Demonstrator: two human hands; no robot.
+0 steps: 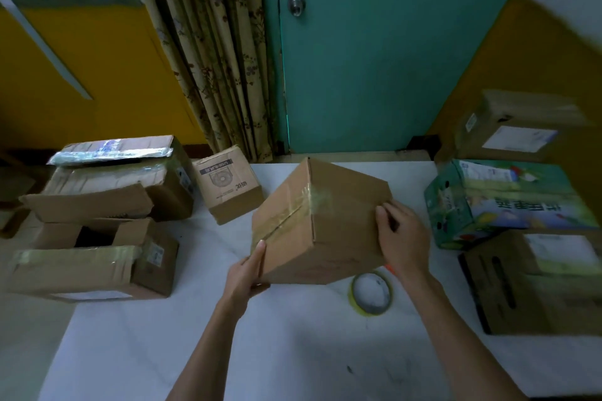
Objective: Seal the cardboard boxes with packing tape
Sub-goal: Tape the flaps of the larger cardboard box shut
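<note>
White table (293,352), left hand (247,273) and right hand (400,238) gripping tilted cardboard box (342,231), tape roll (371,293)

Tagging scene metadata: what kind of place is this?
Likely a room in a home or small shop used for packing, not a warehouse: a teal door with a knob, a flowered curtain, and cardboard boxes crowding a white table with a tape roll.

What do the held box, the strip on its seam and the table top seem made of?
Held box: brown cardboard, matte, creased corners. Strip: likely clear plastic tape, glossy, glinting. Table top: white, smooth, faintly veined; marble or laminate, cannot tell.
</note>
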